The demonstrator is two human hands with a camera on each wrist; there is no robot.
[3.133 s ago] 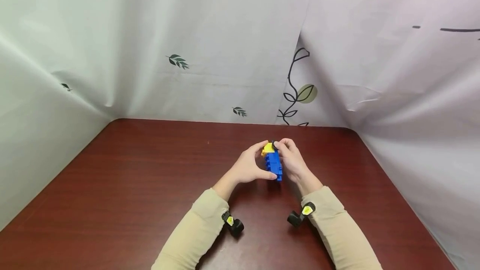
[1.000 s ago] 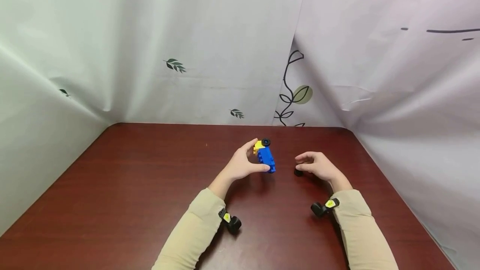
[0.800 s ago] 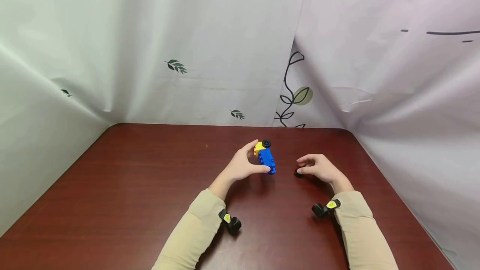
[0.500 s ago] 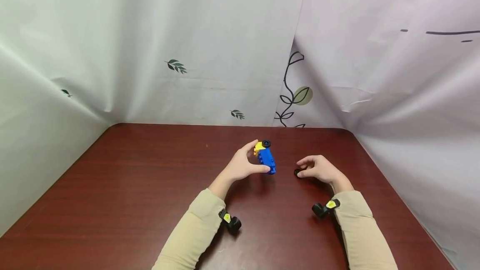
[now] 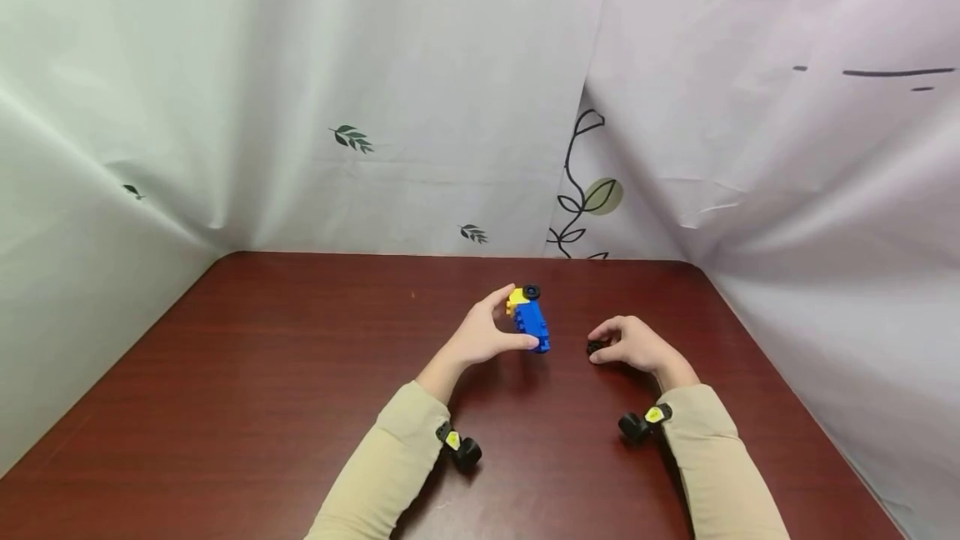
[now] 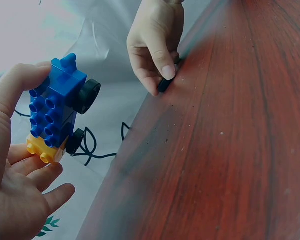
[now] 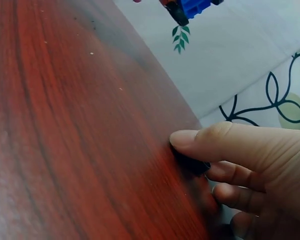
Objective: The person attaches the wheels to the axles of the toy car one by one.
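My left hand [image 5: 476, 336] grips a small toy car [image 5: 532, 325] built of blue and yellow bricks, its thumb on the blue end and fingers at the yellow end. The car is held tilted above the table. In the left wrist view the car [image 6: 60, 95] shows studs facing the palm and two black wheels [image 6: 87, 96] on one side. To the right, my right hand [image 5: 637, 344] pinches a loose black wheel [image 5: 595, 347] at the tabletop between thumb and fingers. In the right wrist view the thumb partly covers this dark wheel [image 7: 190, 162].
A dark red-brown wooden table [image 5: 300, 407] lies under both hands. Behind and beside it hangs a pale cloth [image 5: 450, 90] printed with leaves and vines. Each sleeve carries a small black wrist camera [image 5: 467, 452].
My right hand has moved from the car rightward to the loose wheel, and its fingers have drawn in around it. The left hand still holds the car, turned slightly, showing a wheel.
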